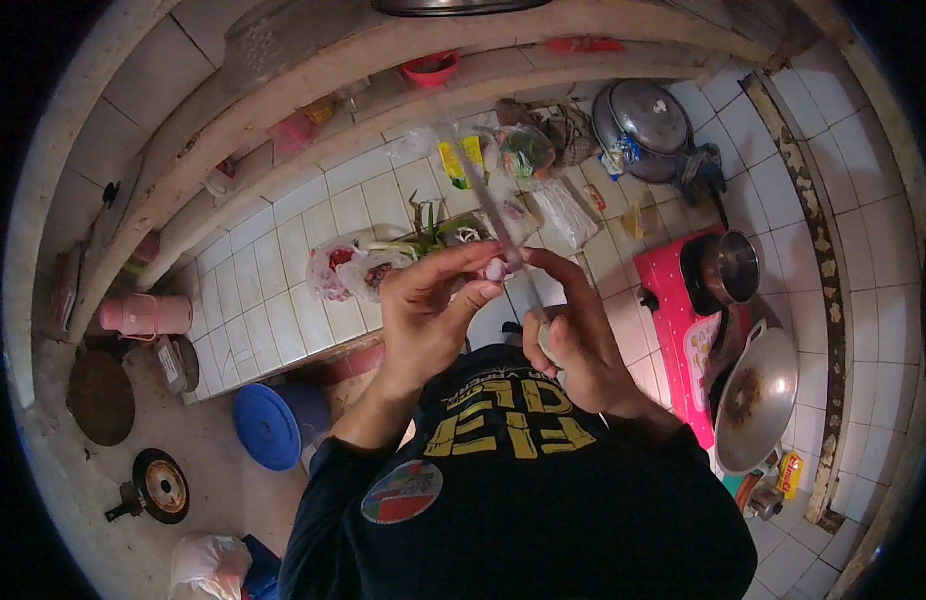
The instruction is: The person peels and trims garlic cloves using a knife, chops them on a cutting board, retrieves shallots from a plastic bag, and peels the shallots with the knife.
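Note:
Between the thumb and fingers of my left hand is a small purple-white shallot. My right hand is closed round the handle of a knife, whose long blade points away from me. The blade passes right beside the shallot, and my right forefinger lies close to it. I cannot tell whether the edge has cut in. Past my left hand, plastic bags with reddish contents lie on the tiled counter, next to green stalks.
A pink stove carries a small pot at right, with a large wok nearer me. A lidded pot and bagged vegetables stand at the back. On the floor at left are a blue bucket and a pan.

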### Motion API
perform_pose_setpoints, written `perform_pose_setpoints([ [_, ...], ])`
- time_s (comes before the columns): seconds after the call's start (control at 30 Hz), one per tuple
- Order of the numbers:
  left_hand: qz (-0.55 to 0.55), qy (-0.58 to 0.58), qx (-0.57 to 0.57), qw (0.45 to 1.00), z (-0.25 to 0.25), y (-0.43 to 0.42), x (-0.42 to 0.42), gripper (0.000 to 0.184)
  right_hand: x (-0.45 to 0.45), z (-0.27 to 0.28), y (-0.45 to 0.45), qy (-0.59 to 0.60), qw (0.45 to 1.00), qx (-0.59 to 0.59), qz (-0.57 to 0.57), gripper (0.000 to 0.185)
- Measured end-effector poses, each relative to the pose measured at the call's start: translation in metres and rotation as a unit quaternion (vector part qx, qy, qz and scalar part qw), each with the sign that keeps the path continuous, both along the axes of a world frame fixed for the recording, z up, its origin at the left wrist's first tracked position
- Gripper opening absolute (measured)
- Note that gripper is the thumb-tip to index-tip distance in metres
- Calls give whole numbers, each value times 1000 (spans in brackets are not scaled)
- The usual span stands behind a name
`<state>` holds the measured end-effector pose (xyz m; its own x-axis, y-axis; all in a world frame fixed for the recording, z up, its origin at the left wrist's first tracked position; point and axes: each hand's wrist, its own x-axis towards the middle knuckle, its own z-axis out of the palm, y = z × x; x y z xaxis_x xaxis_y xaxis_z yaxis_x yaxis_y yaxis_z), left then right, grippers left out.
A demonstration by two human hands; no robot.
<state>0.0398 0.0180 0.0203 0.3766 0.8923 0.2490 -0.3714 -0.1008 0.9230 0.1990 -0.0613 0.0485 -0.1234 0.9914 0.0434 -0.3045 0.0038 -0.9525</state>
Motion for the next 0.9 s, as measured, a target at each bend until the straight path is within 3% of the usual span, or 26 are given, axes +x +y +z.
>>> perform_pose_setpoints([
  [0.07, 0, 4, 0, 1000, 2, 0, 0, 28, 0, -1, 1, -2, 1000, 2, 8, 51],
  [0.13, 0, -33, 15, 999, 3, 0, 1, 27, -2, -4, 1, -38, 999, -5, 33, 65],
  [0.23, 0, -28, 17, 999, -1, 1, 0, 24, 1, -3, 4, -120, 993, 4, 13, 63],
  [0.33, -5, -26, 6, 1000, 2, 2, -1, 22, 1, -9, 4, -123, 992, 14, 6, 60],
  [0.43, 2, 16, 25, 1000, 5, 3, -2, 21, -1, -5, 4, -52, 999, -13, -1, 46],
  [0.63, -6, 32, -1, 999, 4, 5, -4, 21, -3, -1, 4, 3, 1000, -31, 4, 60],
  [0.9, -56, -14, -29, 998, -2, 11, -7, 21, 0, -1, 3, -7, 1000, -30, -6, 60],
])
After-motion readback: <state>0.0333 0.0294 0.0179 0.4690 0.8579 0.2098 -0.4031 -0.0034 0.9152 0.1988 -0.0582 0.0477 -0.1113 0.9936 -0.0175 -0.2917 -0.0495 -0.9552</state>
